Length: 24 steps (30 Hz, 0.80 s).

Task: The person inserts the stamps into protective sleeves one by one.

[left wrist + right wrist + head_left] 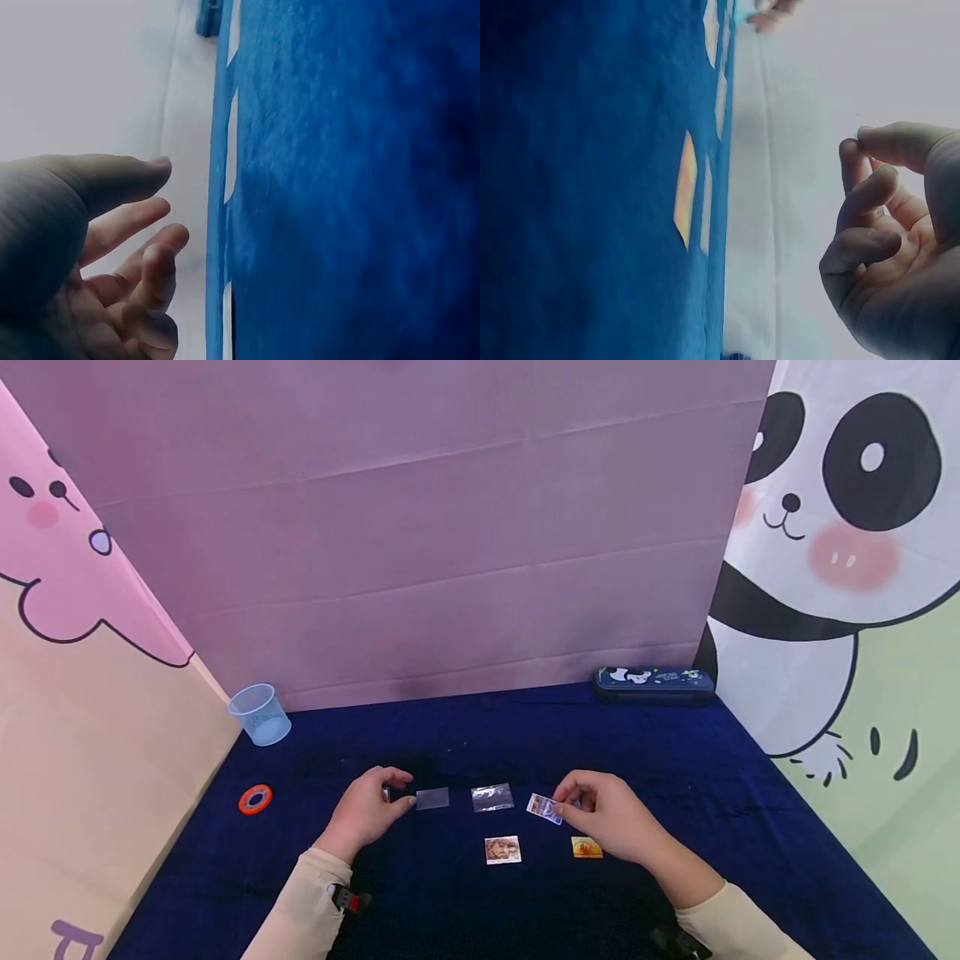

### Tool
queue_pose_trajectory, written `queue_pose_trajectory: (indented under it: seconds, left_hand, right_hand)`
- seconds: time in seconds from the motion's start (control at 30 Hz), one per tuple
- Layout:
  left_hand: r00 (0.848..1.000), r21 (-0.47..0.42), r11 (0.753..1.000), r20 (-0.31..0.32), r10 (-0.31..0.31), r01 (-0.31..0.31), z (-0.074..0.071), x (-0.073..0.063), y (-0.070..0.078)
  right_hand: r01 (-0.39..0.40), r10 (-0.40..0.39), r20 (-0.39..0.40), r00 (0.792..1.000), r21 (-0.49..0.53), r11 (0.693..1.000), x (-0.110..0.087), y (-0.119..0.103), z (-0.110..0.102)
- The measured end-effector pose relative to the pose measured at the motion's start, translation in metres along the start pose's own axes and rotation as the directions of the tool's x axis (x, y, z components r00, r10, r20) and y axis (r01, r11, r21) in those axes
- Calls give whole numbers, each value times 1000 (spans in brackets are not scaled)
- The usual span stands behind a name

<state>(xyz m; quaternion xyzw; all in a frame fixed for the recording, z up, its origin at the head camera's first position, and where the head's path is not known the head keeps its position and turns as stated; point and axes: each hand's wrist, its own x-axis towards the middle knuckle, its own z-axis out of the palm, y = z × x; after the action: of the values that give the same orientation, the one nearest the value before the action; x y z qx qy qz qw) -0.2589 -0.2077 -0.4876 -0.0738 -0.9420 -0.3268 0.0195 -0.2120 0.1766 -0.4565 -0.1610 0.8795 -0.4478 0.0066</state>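
Observation:
My right hand (611, 814) pinches a small blue picture card (544, 808) between thumb and fingertips, and the card sticks out to the left. In the right wrist view the pinching fingertips (866, 142) show against the pale wall, the other fingers curled behind. My left hand (367, 810) has thumb and fingers apart with nothing between them in the left wrist view. Its thumb tip is right at a clear plastic sleeve (432, 798). Between the hands lies a second, shiny clear sleeve (492, 797). A brown picture card (502, 850) and a yellow-orange card (587, 847) lie nearer the body.
A dark blue cloth (465, 910) covers the table. Towards the left stand a translucent blue cup (262, 717) and an orange tape roll (255, 799). A dark blue panda pencil case (654, 686) sits at the back right, against the purple backdrop (450, 527).

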Motion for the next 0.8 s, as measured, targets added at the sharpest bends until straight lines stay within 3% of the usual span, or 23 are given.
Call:
queue_pose_trajectory:
  seconds: [0.23, 0.43, 0.8]
  left_hand:
    - [998, 47, 998, 47, 40, -43, 13, 4, 9]
    - [997, 83, 996, 61, 39, -44, 20, 9, 10]
    - [996, 111, 991, 52, 67, -72, 24, 9, 17]
  right_hand:
    - [15, -13, -112, 994, 12, 1000, -1, 16, -20]
    - [26, -19, -166, 986, 44, 999, 1, 32, -29]
    - [1, 15, -185, 983, 86, 996, 2, 40, -33]
